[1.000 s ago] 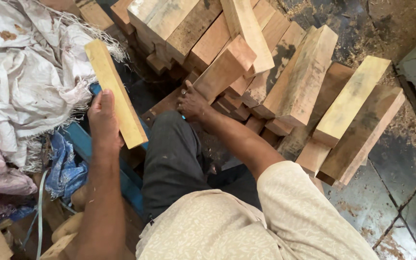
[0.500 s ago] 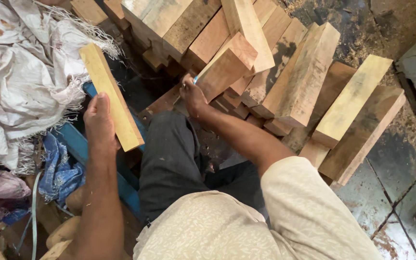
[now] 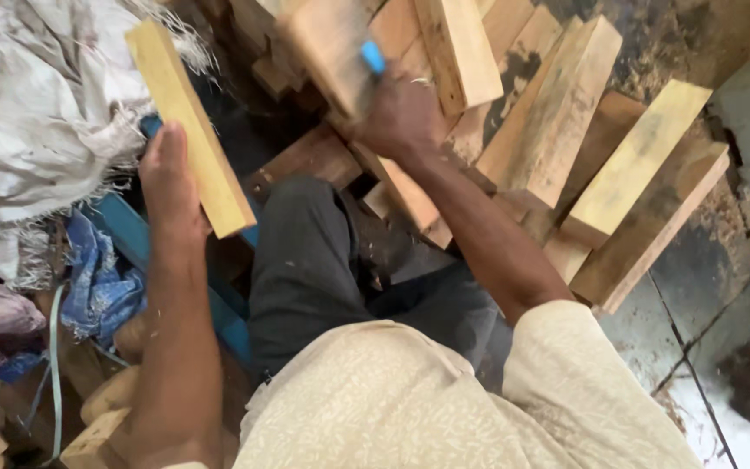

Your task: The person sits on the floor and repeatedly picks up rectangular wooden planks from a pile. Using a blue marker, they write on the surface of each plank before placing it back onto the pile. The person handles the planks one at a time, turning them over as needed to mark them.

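With the left hand [image 3: 169, 187] clasping a pale yellow rectangular wooden block [image 3: 188, 128] left of the heaped pile of sawn brown timber blocks [image 3: 557, 130], the right hand [image 3: 399, 113], closed around a small blue tool [image 3: 373, 57] and lifting a blurred brown wood block [image 3: 332, 48] off that pile, could dislodge neighbouring pieces onto the dark-trousered knee [image 3: 305, 252] just below.

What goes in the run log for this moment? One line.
left hand: holds yellow block | right hand: on blurred wood block, blue item
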